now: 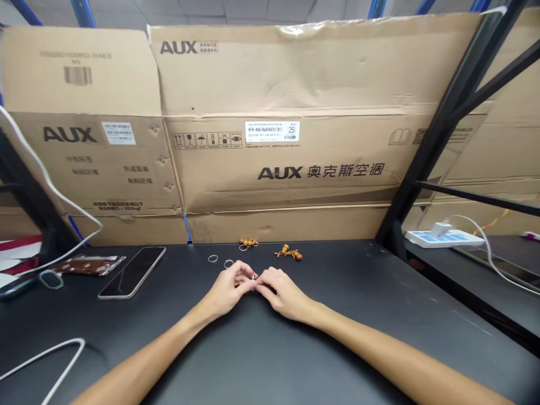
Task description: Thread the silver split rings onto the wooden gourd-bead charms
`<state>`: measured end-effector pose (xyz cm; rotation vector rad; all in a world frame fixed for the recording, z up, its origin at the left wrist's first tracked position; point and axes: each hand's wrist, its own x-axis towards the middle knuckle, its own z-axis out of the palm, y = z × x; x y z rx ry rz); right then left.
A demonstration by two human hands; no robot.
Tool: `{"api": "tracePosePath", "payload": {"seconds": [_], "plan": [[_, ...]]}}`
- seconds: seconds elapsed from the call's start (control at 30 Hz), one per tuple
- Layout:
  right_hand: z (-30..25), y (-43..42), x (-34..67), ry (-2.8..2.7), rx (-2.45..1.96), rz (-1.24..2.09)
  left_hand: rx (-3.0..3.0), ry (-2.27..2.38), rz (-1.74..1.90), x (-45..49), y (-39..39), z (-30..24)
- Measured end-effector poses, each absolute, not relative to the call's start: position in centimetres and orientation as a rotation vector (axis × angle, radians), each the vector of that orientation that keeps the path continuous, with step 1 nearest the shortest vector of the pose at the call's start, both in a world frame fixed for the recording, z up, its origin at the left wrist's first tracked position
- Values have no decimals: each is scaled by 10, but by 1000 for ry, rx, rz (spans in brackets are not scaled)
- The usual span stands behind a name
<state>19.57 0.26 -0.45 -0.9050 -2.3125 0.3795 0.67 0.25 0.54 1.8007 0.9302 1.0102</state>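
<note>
My left hand (228,288) and my right hand (283,291) meet fingertip to fingertip just above the black table. Between them a small shiny metal piece (253,277) shows, mostly covered by fingers; it looks like part of a ring. Both hands are closed in a pinch on it. Beyond my left hand lie two loose metal key rings, one split ring (212,259) and another ring (228,263) close to the knuckles. A brown gourd-shaped charm (248,242) lies behind them with a ring beside it. Farther right rest more brown carved charms (289,252), clustered together.
A phone (133,273) and a brown wrapped packet (90,264) lie on the left. White cables (63,194) cross that side. Large cardboard panels (320,79) stand along the back edge. A black metal frame (434,129) rises at right, with a white power strip (442,238) beyond it.
</note>
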Motion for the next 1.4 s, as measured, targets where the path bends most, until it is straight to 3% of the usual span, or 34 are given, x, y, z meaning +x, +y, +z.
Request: {"api": "tracePosePath", "payload": {"seconds": [0.43,1.4], "plan": [[1,7,200,-2056,-829,908,1953,934,927,10,-3,13],[-1,13,200,-1863,-837,1131,2283,1023,927,14,-8,10]]}}
